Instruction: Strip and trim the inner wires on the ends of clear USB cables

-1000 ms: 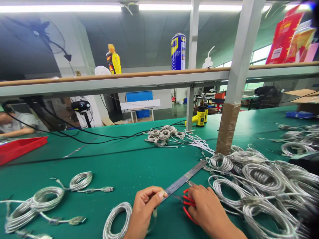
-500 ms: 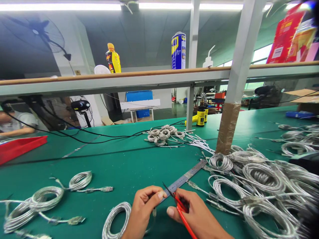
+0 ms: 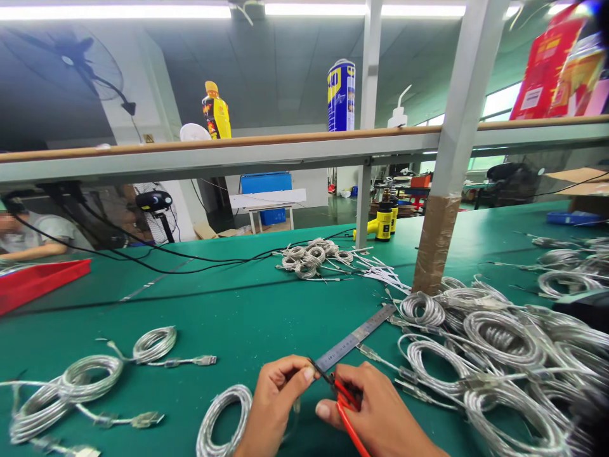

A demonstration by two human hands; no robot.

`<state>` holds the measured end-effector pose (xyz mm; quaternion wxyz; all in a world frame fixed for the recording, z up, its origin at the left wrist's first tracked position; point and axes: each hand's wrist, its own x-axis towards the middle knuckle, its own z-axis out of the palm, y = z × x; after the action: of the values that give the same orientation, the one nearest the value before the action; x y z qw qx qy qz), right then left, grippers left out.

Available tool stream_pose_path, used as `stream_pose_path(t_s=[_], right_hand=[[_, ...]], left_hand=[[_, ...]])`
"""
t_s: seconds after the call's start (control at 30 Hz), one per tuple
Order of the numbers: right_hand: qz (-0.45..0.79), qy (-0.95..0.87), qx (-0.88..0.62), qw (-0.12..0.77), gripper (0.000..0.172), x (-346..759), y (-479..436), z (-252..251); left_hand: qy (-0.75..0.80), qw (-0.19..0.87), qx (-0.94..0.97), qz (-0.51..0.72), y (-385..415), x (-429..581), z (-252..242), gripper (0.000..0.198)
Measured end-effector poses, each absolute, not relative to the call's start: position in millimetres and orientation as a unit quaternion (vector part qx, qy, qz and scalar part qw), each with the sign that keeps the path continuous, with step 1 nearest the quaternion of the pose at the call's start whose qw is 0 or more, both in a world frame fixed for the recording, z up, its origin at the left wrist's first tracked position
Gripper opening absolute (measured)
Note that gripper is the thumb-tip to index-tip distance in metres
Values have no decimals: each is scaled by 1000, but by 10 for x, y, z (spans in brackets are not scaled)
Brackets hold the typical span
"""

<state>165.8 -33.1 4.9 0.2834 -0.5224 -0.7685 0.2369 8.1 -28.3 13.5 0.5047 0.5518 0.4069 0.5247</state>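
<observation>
from where i stand, the right hand [image 3: 380,409] has come in close: a second ago it was over to the right, beside the ruler's edge, and half a second ago the tool's tip pointed across the steel ruler [image 3: 354,339]. now the dark jaws of the red-handled pliers [image 3: 351,426] are right up at the left fingertips. to my eye that brings both hands to bear on one small spot.

the left hand [image 3: 278,397] has hardly moved, its thumb and forefinger pinched tight on what looks like a clear cable [image 3: 297,406], a bit of which shows just below them; the gripped end is too small to make out. the right fingers are wrapped round the red handles, the thumb sticking out to the left.

a loose coil [image 3: 205,422] lies just beside the left wrist, and a heap of coiled cables [image 3: 504,343] sits right of the other hand.
</observation>
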Motion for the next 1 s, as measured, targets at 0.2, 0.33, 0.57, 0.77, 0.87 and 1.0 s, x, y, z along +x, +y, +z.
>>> stream_pose_path(t_s=[0.2, 0.33, 0.57, 0.77, 0.87, 1.0], right_hand=[[225, -770, -526, 282, 40, 1648, -341, 65], [200, -769, -542, 272, 45, 1635, -330, 56], [187, -760, -567, 258, 43, 1674, -279, 37], [132, -769, -623, 57, 16, 1913, -380, 291], [141, -772, -618, 44, 20, 1993, -399, 401], [124, -826, -545, 80, 19, 1906, -159, 348]], left_hand=[[401, 495, 566, 523, -280, 78, 115, 17], [407, 491, 564, 525, -273, 81, 100, 16], [424, 474, 556, 535, -288, 122, 106, 20], [459, 483, 519, 535, -243, 88, 108, 23], [462, 504, 506, 526, -207, 58, 114, 25], [461, 522, 508, 507, -157, 33, 91, 30]])
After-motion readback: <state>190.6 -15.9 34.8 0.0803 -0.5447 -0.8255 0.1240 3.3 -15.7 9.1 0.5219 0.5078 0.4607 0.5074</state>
